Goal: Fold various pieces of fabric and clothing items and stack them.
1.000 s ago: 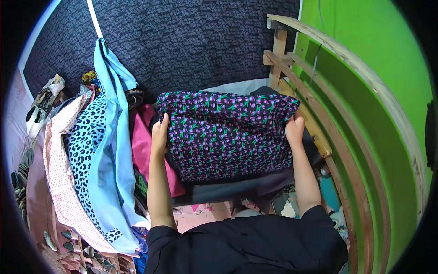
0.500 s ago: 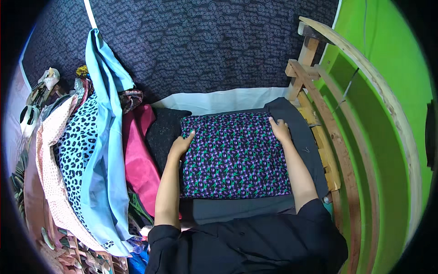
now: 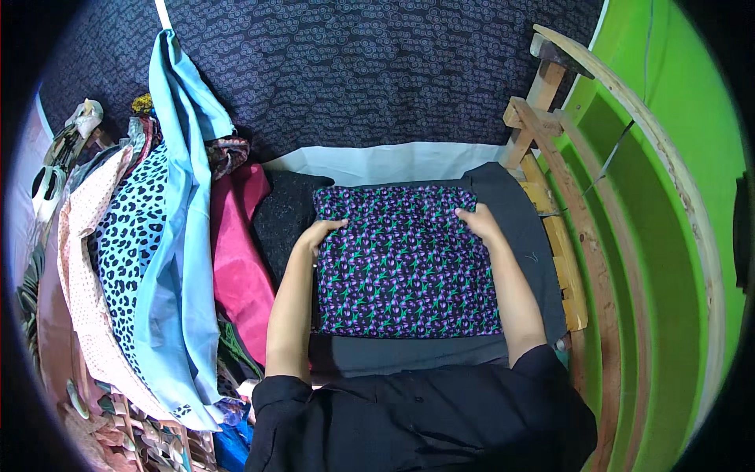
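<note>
A folded cloth [image 3: 405, 267], black with small purple flowers and green leaves, lies in front of me as a neat rectangle. My left hand [image 3: 321, 233] grips its left edge near the far corner, thumb pressed on top. On the opposite edge, my right hand [image 3: 481, 223] holds it the same way. The other fingers of both hands are mostly tucked under the edges, out of sight. Beneath the floral cloth is a dark grey cloth [image 3: 531, 259], which shows at the right and along the near side. A black speckled cloth [image 3: 285, 220] touches its left side.
At the left hang several garments: a pink one [image 3: 240, 259], a light blue one [image 3: 185, 259], a leopard-print one [image 3: 132, 244] and a pale dotted one [image 3: 82, 228]. Wooden rails [image 3: 602, 315] curve along the right before a green wall [image 3: 676, 71]. A dark patterned curtain [image 3: 377, 71] closes the back.
Both thumbs have shifted inward on the floral cloth, the left to the right and the right to the left. The cloth's far part looks slightly puckered, and the whole view has shifted a little.
</note>
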The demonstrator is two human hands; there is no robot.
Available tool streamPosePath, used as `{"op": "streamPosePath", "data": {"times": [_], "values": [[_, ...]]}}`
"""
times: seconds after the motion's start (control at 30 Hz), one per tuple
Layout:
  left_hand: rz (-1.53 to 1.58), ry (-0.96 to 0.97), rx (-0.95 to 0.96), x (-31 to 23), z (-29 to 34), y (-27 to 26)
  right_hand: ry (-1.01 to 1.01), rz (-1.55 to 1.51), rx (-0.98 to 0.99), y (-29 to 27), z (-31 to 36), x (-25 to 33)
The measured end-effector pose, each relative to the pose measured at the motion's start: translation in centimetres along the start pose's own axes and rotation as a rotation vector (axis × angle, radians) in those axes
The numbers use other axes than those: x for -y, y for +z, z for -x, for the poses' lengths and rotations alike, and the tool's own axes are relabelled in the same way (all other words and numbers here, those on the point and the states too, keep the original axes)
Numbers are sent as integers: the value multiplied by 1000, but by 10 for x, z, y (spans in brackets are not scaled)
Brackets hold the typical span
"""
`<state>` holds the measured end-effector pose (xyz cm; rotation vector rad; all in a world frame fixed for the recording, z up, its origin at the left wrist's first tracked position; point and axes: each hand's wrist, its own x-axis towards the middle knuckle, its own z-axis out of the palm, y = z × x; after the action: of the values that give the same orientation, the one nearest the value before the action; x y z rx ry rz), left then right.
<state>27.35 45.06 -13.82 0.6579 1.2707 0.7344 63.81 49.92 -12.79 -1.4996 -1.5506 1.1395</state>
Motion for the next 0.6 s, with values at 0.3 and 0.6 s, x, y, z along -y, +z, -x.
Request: {"op": "streamPosePath", "data": {"times": [0.3, 0.6], "values": [[-101, 647, -60, -112, 102, 25, -259, -450, -121, -50, 38, 127], [-898, 1165, -161, -61, 192, -15, -627, -224, -111, -74, 132, 102]]}}
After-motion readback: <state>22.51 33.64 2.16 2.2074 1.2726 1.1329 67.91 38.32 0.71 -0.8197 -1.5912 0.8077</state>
